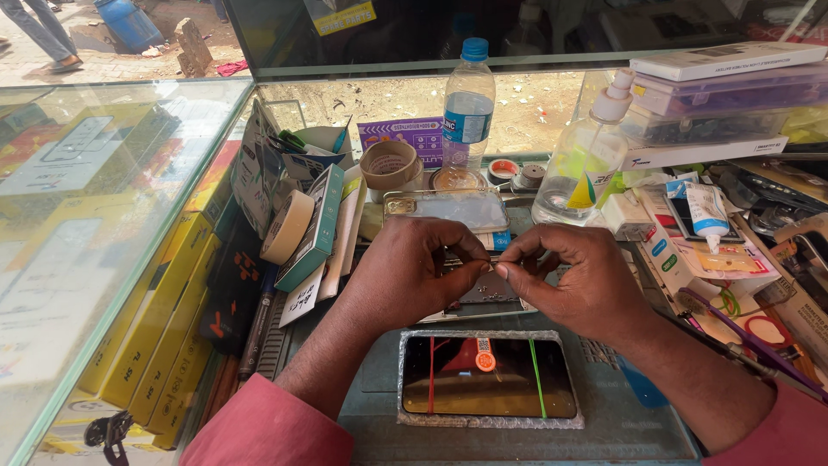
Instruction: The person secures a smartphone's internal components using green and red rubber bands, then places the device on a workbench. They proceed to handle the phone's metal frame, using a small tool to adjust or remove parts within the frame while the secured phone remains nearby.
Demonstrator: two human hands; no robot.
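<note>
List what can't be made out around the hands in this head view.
- Item pinched between left hand and right hand: too small to identify.
- Opened phone beneath them: mostly covered by both hands.
- Purple-handled tool: its end runs behind the right sleeve.
- Phone screen: glare hides its surface.

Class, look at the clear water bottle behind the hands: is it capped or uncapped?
Capped. The water bottle stands upright with its blue cap on top.
</note>
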